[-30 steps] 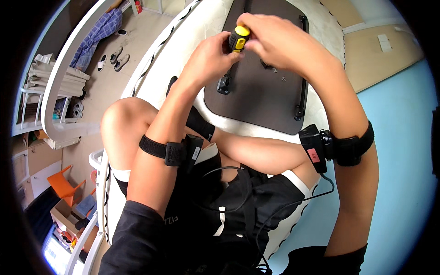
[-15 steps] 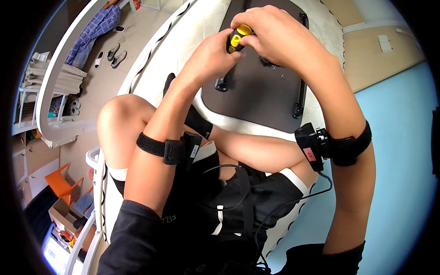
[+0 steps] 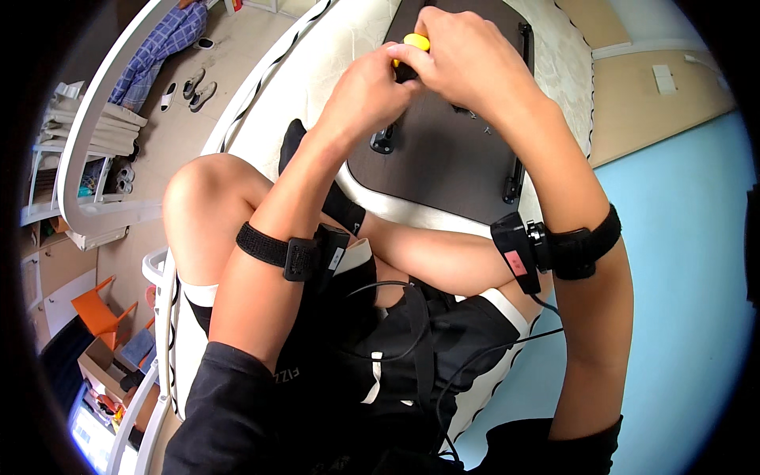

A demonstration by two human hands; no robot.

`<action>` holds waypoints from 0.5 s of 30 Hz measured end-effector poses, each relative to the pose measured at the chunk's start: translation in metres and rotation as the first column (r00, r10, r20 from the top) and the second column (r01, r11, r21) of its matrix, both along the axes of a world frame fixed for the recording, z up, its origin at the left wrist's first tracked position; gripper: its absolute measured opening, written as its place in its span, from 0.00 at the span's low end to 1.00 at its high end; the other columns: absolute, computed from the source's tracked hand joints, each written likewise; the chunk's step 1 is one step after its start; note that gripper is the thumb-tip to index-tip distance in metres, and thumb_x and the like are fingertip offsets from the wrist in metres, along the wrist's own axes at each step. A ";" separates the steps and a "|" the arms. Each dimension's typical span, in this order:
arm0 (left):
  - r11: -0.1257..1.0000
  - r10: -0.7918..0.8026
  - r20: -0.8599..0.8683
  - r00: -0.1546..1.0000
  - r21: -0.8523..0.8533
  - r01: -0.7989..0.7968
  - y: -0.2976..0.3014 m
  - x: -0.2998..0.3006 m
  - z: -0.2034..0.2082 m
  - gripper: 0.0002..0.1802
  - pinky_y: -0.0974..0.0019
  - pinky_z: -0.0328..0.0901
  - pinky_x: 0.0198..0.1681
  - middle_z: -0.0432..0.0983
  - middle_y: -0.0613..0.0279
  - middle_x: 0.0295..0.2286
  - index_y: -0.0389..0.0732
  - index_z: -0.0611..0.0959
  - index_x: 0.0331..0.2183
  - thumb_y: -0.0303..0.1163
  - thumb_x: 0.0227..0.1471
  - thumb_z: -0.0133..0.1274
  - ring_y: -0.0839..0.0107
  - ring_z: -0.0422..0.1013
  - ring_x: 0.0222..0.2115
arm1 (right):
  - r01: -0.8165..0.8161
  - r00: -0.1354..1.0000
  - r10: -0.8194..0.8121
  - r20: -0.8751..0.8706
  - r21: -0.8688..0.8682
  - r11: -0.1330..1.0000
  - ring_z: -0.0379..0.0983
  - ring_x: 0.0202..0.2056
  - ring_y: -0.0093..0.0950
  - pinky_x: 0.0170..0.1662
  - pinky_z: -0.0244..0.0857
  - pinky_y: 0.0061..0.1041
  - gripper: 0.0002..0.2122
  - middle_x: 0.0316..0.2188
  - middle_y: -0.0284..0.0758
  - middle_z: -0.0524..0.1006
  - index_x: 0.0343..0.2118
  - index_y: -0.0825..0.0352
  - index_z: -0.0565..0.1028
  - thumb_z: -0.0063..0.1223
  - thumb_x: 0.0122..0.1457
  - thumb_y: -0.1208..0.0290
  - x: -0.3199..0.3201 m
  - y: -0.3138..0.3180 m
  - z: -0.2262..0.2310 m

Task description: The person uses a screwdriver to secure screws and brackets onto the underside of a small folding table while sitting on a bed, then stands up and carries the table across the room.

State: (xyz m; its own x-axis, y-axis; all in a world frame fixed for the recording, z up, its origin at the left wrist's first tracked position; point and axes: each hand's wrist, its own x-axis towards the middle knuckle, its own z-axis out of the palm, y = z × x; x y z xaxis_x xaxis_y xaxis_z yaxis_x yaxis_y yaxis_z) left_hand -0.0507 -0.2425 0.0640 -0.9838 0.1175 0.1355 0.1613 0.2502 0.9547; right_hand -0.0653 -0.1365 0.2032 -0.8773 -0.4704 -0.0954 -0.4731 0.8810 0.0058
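My right hand [image 3: 465, 59] curls over the yellow-and-black handle of a screwdriver [image 3: 416, 42], its thumb across the near side. Close against it, my left hand [image 3: 366, 89] pinches the handle lower down. The screwdriver's shaft and tip are hidden by my fingers. Both hands are above a dark brown board [image 3: 443, 178] with rounded corners, lying flat. A black hinge bracket [image 3: 383, 140] is fixed near the board's left side, and a black metal leg [image 3: 516, 170] runs along its right edge. A few small screws [image 3: 475, 116] lie loose beside my right wrist.
The board rests on a cream mattress [image 3: 265, 103] with black piping, by a white bed rail [image 3: 70, 158]. My crossed legs are close in front, and a black cable [image 3: 499, 347] trails over my lap. Below left are an orange chair [image 3: 103, 311] and shoes; another person's plaid-clad legs [image 3: 162, 55] show.
My right hand has rolled over the screwdriver handle, so less of it shows, and its thumb now meets my left hand. My right forearm has shifted slightly left.
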 end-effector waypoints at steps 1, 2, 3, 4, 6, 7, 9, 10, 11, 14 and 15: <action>1.000 -0.006 -0.008 1.000 0.020 0.006 -0.001 -0.003 -0.005 0.18 0.60 0.67 0.38 0.78 0.48 0.29 0.35 0.78 0.39 0.35 0.46 0.60 0.56 0.75 0.31 | -0.023 1.000 0.023 0.013 -0.002 1.000 0.76 0.36 0.50 0.41 0.70 0.42 0.14 0.30 0.53 0.77 0.29 0.75 0.74 0.50 0.57 0.65 0.000 0.003 0.002; 0.999 -0.011 -0.009 1.000 0.040 0.012 -0.002 -0.001 -0.002 0.18 0.60 0.67 0.38 0.78 0.48 0.29 0.35 0.79 0.38 0.35 0.46 0.60 0.56 0.75 0.31 | -0.046 0.998 0.046 0.033 -0.006 0.999 0.76 0.36 0.50 0.41 0.70 0.42 0.14 0.31 0.53 0.77 0.30 0.74 0.74 0.50 0.57 0.64 0.001 0.005 0.001; 1.000 -0.027 0.010 1.000 0.008 0.027 -0.002 0.000 0.001 0.18 0.61 0.67 0.39 0.78 0.49 0.29 0.35 0.79 0.39 0.35 0.46 0.60 0.56 0.75 0.31 | -0.068 0.996 0.068 0.053 -0.010 0.998 0.76 0.36 0.50 0.41 0.69 0.43 0.14 0.32 0.52 0.77 0.31 0.74 0.73 0.50 0.57 0.64 0.001 0.008 0.000; 0.999 -0.043 0.029 0.999 -0.024 0.044 -0.002 0.001 0.004 0.18 0.61 0.68 0.39 0.78 0.49 0.29 0.35 0.79 0.39 0.34 0.46 0.60 0.56 0.75 0.31 | -0.138 0.988 0.142 0.058 -0.063 0.988 0.76 0.36 0.50 0.40 0.70 0.43 0.14 0.31 0.52 0.78 0.30 0.74 0.73 0.50 0.57 0.63 0.001 0.010 -0.001; 0.998 -0.067 0.015 0.998 0.006 0.067 -0.004 0.002 -0.001 0.18 0.61 0.68 0.40 0.79 0.49 0.30 0.35 0.79 0.40 0.34 0.47 0.60 0.56 0.75 0.32 | -0.281 0.954 0.294 0.055 -0.173 0.944 0.76 0.35 0.50 0.39 0.70 0.43 0.15 0.29 0.52 0.78 0.28 0.74 0.74 0.49 0.57 0.63 0.001 0.010 0.001; 0.995 -0.075 -0.024 0.997 0.070 0.076 -0.004 -0.004 -0.018 0.18 0.62 0.68 0.40 0.79 0.49 0.31 0.35 0.79 0.40 0.34 0.47 0.60 0.56 0.75 0.33 | -0.235 0.972 0.230 -0.056 -0.103 0.967 0.77 0.29 0.46 0.37 0.72 0.38 0.20 0.24 0.50 0.78 0.28 0.71 0.80 0.51 0.60 0.55 -0.001 0.007 -0.016; 0.987 -0.077 -0.108 0.991 0.130 0.091 0.001 -0.009 -0.018 0.17 0.64 0.68 0.41 0.79 0.52 0.31 0.34 0.79 0.40 0.32 0.48 0.59 0.61 0.75 0.33 | -0.049 0.981 0.073 -0.181 0.130 0.990 0.76 0.29 0.45 0.37 0.71 0.38 0.17 0.25 0.48 0.78 0.33 0.70 0.79 0.52 0.60 0.57 -0.007 0.009 -0.025; 0.989 -0.063 -0.145 0.987 0.122 0.081 0.004 -0.009 -0.019 0.15 0.66 0.68 0.42 0.79 0.55 0.31 0.33 0.78 0.40 0.30 0.50 0.59 0.66 0.75 0.33 | 0.056 0.967 0.006 -0.255 0.234 0.971 0.76 0.29 0.45 0.38 0.71 0.37 0.16 0.25 0.47 0.78 0.35 0.70 0.79 0.53 0.59 0.58 -0.009 0.012 -0.026; 0.991 -0.051 -0.180 0.982 0.113 0.072 0.006 -0.007 -0.016 0.13 0.67 0.68 0.42 0.80 0.58 0.31 0.32 0.78 0.39 0.27 0.52 0.58 0.71 0.74 0.33 | 0.099 0.970 -0.043 -0.241 0.229 0.968 0.75 0.28 0.45 0.37 0.69 0.36 0.14 0.24 0.45 0.78 0.38 0.69 0.77 0.55 0.59 0.60 -0.007 0.017 -0.027; 0.997 -0.039 -0.035 0.999 -0.072 0.037 -0.002 0.003 0.007 0.15 0.67 0.68 0.42 0.80 0.54 0.32 0.31 0.77 0.41 0.28 0.52 0.58 0.69 0.75 0.33 | -0.081 0.996 0.074 -0.053 -0.151 0.985 0.75 0.28 0.46 0.36 0.69 0.36 0.15 0.23 0.45 0.78 0.37 0.70 0.77 0.55 0.58 0.60 0.003 0.025 -0.014; 0.999 -0.034 -0.106 0.994 0.006 0.035 -0.002 -0.002 -0.004 0.16 0.66 0.68 0.41 0.80 0.53 0.31 0.32 0.77 0.41 0.28 0.51 0.58 0.69 0.75 0.32 | -0.259 0.963 0.239 -0.123 -0.188 0.948 0.75 0.28 0.45 0.35 0.68 0.35 0.14 0.24 0.45 0.78 0.37 0.70 0.77 0.56 0.57 0.62 0.000 0.031 -0.012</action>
State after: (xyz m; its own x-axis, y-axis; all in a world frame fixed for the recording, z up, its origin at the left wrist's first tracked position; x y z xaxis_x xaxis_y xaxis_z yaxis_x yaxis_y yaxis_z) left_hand -0.0530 -0.2442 0.0605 -0.9591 0.1499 0.2401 0.2705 0.2349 0.9336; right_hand -0.0655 -0.1060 0.1915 -0.7302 -0.6755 0.1027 -0.6832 0.7231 -0.1016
